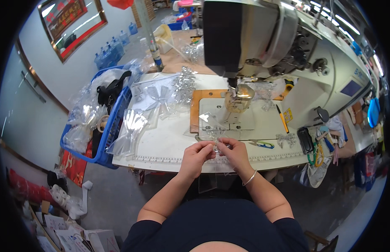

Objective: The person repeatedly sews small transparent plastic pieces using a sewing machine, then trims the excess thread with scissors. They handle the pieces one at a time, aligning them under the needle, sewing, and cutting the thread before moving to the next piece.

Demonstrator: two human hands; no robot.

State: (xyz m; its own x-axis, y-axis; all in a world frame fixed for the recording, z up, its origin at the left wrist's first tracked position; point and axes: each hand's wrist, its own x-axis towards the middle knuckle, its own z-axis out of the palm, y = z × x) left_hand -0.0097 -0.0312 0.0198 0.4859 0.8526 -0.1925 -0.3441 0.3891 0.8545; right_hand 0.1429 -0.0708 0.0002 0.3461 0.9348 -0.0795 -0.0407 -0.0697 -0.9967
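Observation:
My left hand (197,156) and my right hand (234,154) meet at the front edge of a white sewing table (170,145). Both are closed, fingertips pinching a piece of clear plastic sheet (208,183) gathered between them. Part of the sheet hangs below the table edge, and a shiny crumpled part shows above my fingers. Just beyond stands the sewing machine (329,80), its presser foot and needle area (237,101) over a metal plate. To the right of my right hand lie thread snips (262,144) and a clear bow-shaped piece (286,140).
Clear plastic bows (134,126) and a silvery pile (184,86) lie on the table's left. A blue basket (113,140) of plastic and black cloth stands beside it. At right are an orange pen (282,119), a black case (305,140) and scissors (319,154). A tape ruler (161,160) runs along the front.

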